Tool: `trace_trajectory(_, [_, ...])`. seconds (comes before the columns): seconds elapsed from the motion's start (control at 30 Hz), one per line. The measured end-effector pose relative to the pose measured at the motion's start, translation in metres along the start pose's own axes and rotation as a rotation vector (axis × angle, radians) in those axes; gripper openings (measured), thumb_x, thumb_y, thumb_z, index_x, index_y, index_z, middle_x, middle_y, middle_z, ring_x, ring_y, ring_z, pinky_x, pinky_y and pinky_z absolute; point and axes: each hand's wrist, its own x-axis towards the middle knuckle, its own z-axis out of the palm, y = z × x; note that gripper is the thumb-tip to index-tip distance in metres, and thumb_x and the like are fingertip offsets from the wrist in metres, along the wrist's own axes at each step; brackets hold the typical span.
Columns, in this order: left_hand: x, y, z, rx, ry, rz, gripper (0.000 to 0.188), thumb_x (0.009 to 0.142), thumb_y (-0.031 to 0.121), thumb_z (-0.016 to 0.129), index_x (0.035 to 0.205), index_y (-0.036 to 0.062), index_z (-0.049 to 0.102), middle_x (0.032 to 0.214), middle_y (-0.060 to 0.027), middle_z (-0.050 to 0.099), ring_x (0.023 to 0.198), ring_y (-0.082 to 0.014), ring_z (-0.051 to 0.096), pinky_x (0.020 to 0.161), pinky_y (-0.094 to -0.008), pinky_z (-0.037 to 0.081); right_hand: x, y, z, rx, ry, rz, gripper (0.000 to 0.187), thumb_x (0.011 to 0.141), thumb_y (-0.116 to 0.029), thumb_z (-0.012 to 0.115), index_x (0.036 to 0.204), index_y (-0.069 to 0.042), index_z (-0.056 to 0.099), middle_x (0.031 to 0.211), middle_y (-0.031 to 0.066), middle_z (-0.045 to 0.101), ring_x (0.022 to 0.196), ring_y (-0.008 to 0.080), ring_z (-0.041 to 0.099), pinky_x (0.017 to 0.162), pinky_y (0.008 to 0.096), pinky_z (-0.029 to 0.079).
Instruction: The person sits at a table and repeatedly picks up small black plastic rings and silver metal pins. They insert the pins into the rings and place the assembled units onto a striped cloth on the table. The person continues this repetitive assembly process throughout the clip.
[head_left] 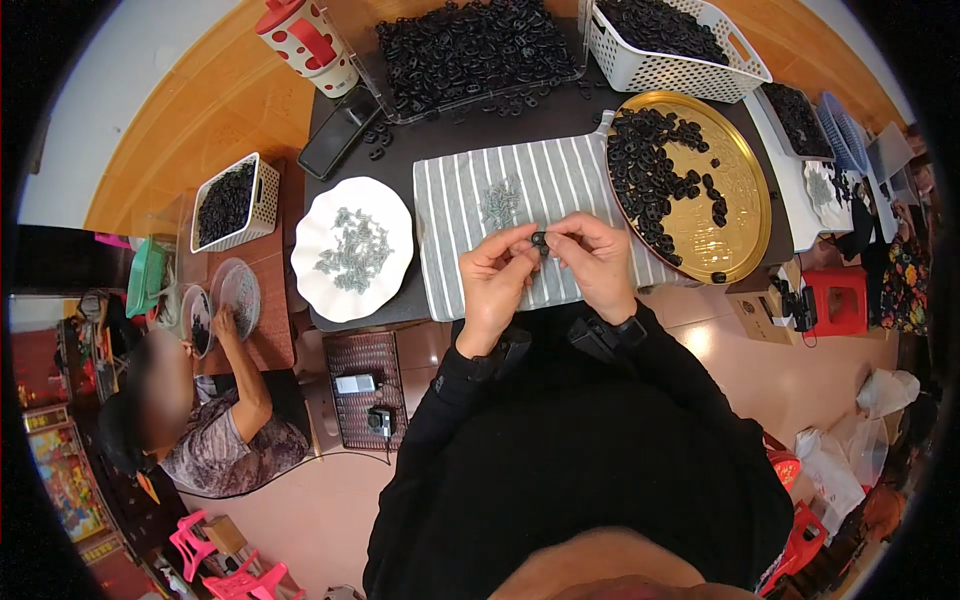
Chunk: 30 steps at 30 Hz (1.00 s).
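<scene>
Both my hands meet over a grey-and-white striped cloth (450,230) on the dark table. My left hand (490,290) pinches a small black oval plastic part (540,241) from one side. From the other side my right hand (598,262) grips the same part between thumb and fingers. Just beyond the fingertips lies a heap of small greyish, translucent pieces (501,203). More such pieces (356,250) fill the middle of a white scalloped plate (311,225) at the left. Many black parts (640,160) lie on a round gold tray (738,240) at the right.
At the back stand a clear bin (400,118) and a white basket (680,82), both full of black parts. A phone (340,132) and a spotted tumbler (310,50) are at the far left. Another person's hand (226,325) reaches into a clear tub (240,285) at a side table.
</scene>
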Motion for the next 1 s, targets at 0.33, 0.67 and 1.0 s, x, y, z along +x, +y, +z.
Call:
trace_trajectory(0.33, [0.001,-0.001,0.001,0.013,0.008,0.03,0.027,0.083,-0.01,0.061,0.108,-0.0023,0.069,0.081,-0.0037,0.062,0.068,-0.0096,0.058,0.057,-0.0205,0.046,0.001,-0.001,-0.001,-0.063,-0.052,-0.037,0.006,0.085,0.002,0.064,0.091,0.002,0.066,0.078,-0.0017,0.061,0.07,0.0038,0.054,0.062,0.0198,0.043])
trace_trajectory(0.67, [0.001,-0.001,-0.004,-0.121,-0.049,0.015,0.024,0.085,-0.01,0.062,0.106,-0.0022,0.068,0.087,-0.0053,0.063,0.071,-0.0095,0.058,0.058,-0.0211,0.047,0.003,-0.007,-0.006,-0.306,-0.186,-0.318,0.025,0.077,0.009,0.065,0.102,0.003,0.064,0.085,0.0076,0.06,0.073,0.0134,0.059,0.062,0.0239,0.047])
trace_trajectory(1.0, [0.0,-0.001,-0.004,-0.044,-0.065,0.043,0.022,0.086,-0.008,0.063,0.106,-0.0017,0.068,0.09,-0.0068,0.064,0.071,-0.0099,0.059,0.058,-0.0209,0.048,0.005,-0.005,-0.008,-0.399,-0.194,-0.422,0.024,0.078,0.009,0.064,0.102,0.004,0.063,0.086,0.0106,0.06,0.074,0.0192,0.061,0.063,0.0276,0.048])
